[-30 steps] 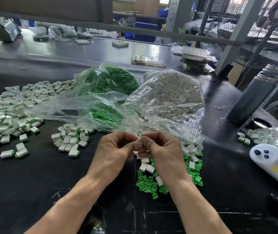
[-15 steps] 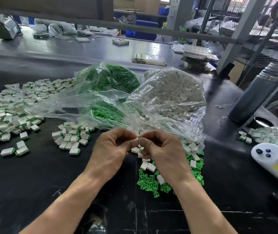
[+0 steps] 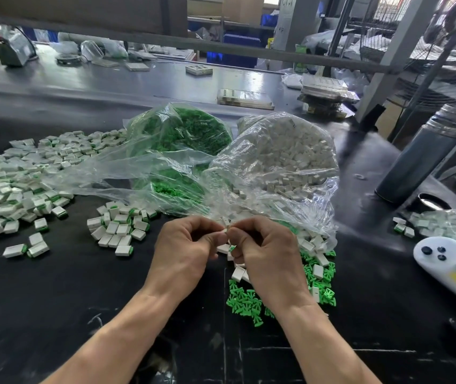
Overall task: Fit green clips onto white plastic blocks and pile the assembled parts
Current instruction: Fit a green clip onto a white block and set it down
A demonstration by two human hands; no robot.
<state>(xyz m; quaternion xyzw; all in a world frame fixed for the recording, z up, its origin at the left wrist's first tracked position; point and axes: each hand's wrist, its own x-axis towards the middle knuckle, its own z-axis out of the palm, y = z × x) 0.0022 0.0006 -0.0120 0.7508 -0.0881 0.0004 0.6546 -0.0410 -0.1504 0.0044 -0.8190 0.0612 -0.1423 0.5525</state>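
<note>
My left hand (image 3: 186, 249) and my right hand (image 3: 265, 254) meet fingertip to fingertip above the black table, pinching a small white block (image 3: 224, 231) between them; most of it is hidden by the fingers. Under my right hand lie loose green clips (image 3: 244, 299) mixed with loose white blocks (image 3: 238, 273). A small pile of assembled parts (image 3: 120, 227) sits left of my hands, and a large pile of assembled parts (image 3: 7, 184) spreads at the far left. Behind my hands stand a clear bag of green clips (image 3: 182, 134) and a clear bag of white blocks (image 3: 285, 156).
A grey metal flask (image 3: 418, 159) stands at the right, with its cap (image 3: 429, 202) beside it. A white handheld device (image 3: 448, 261) lies at the right edge over another bag of parts (image 3: 454, 224). Trays (image 3: 244, 98) and clutter line the back of the table.
My hands have stayed together at the same spot, fingers shifting slightly on the small part. The view has tilted a little; nothing else moved.
</note>
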